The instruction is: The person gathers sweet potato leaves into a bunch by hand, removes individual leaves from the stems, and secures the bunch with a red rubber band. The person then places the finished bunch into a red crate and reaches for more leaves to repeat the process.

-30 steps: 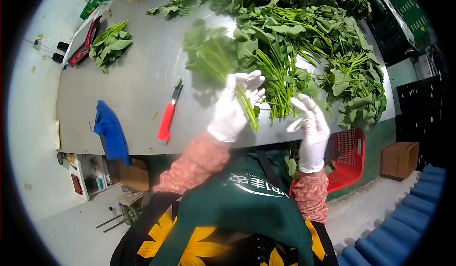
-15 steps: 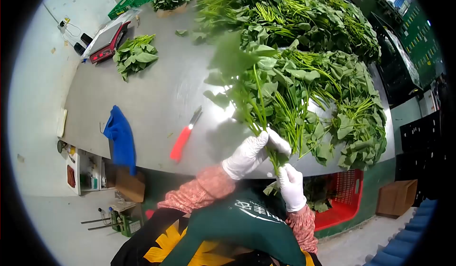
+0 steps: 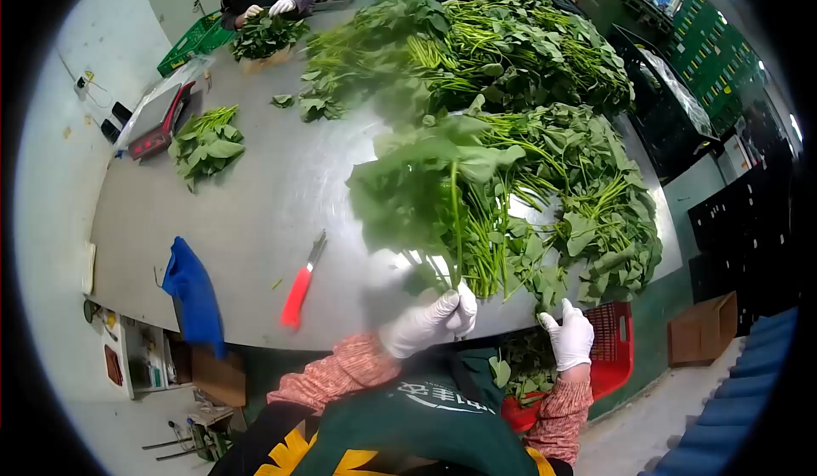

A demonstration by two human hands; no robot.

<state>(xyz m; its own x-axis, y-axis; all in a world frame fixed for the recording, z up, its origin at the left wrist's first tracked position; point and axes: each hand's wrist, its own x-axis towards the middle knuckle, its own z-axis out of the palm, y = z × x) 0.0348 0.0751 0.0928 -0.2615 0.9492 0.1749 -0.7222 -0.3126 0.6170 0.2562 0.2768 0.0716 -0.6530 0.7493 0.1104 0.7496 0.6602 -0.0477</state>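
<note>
My left hand [image 3: 421, 321], in a white glove, is closed around the lower stems of a leafy green bunch [image 3: 455, 212]. The bunch stands upright over the table's front edge, its upper leaves blurred by motion. To the right, my white-gloved right hand [image 3: 568, 338] is apart from the bunch, thumb and fingers spread. It is above a red crate [image 3: 619, 348] holding loose leaves [image 3: 528, 370]. A big pile of leafy greens [image 3: 579, 161] lies just beyond both hands. Left of the bunch, a knife with a red handle [image 3: 296, 297] rests on the metal table [image 3: 255, 238].
A blue cloth [image 3: 194, 293] hangs over the table's left edge. Farther back are a small bunch of greens [image 3: 207, 146] and a red scale [image 3: 162, 123]. Two co-workers handle greens across the table. Dark crates [image 3: 668, 93] stand at the right; a cardboard box [image 3: 702, 330] sits on the floor.
My right hand has let go of the stems and moved right, over the red crate. My left hand keeps the bunch and has shifted slightly down and left. The view has tilted up.
</note>
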